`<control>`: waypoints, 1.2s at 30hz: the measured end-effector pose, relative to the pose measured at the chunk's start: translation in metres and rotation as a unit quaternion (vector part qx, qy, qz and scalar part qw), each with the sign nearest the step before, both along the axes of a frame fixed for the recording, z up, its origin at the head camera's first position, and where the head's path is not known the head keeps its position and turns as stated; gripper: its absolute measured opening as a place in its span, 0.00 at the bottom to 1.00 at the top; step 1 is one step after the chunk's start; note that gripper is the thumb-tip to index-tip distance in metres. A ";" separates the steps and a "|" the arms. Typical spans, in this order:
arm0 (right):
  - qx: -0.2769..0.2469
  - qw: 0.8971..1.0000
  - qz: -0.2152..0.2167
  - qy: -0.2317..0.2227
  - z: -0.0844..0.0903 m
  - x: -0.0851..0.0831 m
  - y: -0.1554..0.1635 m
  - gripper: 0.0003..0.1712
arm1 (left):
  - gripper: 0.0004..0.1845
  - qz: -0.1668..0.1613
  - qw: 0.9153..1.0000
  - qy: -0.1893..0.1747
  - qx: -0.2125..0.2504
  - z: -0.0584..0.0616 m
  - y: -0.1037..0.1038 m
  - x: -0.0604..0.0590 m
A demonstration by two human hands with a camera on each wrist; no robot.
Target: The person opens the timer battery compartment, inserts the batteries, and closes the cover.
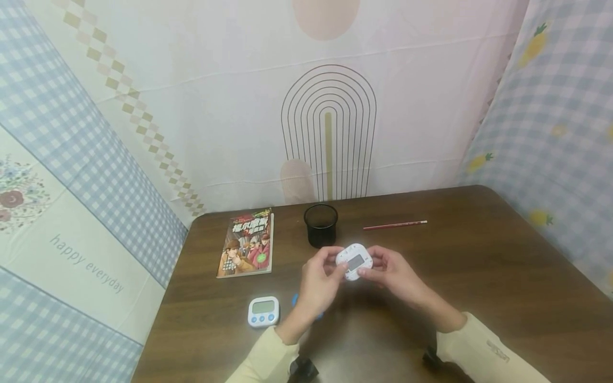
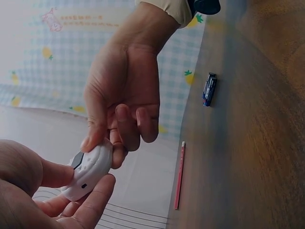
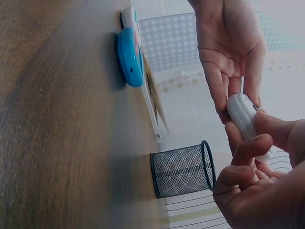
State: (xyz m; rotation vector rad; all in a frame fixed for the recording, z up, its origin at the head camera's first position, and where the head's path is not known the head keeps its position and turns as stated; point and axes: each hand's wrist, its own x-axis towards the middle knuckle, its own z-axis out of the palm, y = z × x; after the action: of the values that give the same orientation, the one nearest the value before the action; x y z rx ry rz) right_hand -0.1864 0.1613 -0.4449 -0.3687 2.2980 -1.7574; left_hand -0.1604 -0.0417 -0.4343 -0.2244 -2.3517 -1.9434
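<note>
Above the dark wood table (image 1: 479, 276), both hands pinch a rounded white plastic timer (image 1: 354, 261).

- Evenly and softly lit from above in the head view; only faint shadows under the hands on the table (image 1: 503, 276).
- Wide-angle bending toward 3 and 9 o'clock edges.
- Dimmer, greyish in both wrist views.
- Blurred near skin at 7 o'clock in the left wrist view.
</note>
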 end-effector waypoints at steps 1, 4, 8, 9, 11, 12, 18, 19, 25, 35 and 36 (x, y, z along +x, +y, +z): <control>0.001 1.000 -0.002 0.000 0.000 0.000 0.000 0.21 | 0.15 0.000 1.000 0.000 -0.002 0.000 0.000 0.000; 0.002 1.000 -0.001 0.001 0.000 0.000 0.000 0.21 | 0.15 0.000 1.000 0.000 -0.007 0.000 0.000 0.001; 0.004 1.000 0.011 0.001 0.000 0.000 0.002 0.20 | 0.14 -0.003 1.000 -0.003 -0.007 0.000 0.000 0.001; 0.005 1.000 0.015 0.001 0.000 -0.001 0.002 0.20 | 0.14 -0.004 1.000 -0.003 -0.007 -0.001 0.000 0.001; 0.006 1.000 0.024 0.008 0.000 -0.001 0.003 0.21 | 0.14 -0.006 1.000 -0.003 -0.006 -0.001 -0.001 0.000; 0.008 0.999 0.026 0.017 0.000 -0.001 0.003 0.22 | 0.14 -0.005 1.000 -0.002 -0.006 -0.001 -0.001 0.000; 0.052 0.993 0.003 0.105 -0.002 0.001 0.002 0.31 | 0.14 0.013 1.000 0.011 -0.018 -0.001 -0.004 -0.003; 0.057 0.992 -0.001 0.112 -0.002 0.001 0.001 0.33 | 0.14 0.016 1.000 0.013 -0.021 -0.001 -0.005 -0.003; 0.025 0.995 0.013 0.095 0.001 0.005 0.000 0.34 | 0.14 0.029 0.999 0.020 -0.013 0.000 -0.003 -0.002; -0.084 0.996 -0.011 0.020 -0.001 -0.001 0.003 0.27 | 0.15 -0.014 0.997 0.022 0.077 0.003 0.002 0.003; -0.089 0.996 -0.011 0.012 -0.002 -0.001 0.004 0.27 | 0.15 -0.017 0.996 0.023 0.081 0.004 0.002 0.003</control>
State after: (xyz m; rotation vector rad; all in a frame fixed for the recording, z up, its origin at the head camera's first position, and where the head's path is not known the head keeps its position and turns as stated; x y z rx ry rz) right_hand -0.1876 0.1650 -0.4467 -0.4001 2.1743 -1.9867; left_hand -0.1569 -0.0398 -0.4307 -0.2950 -2.1626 -2.1073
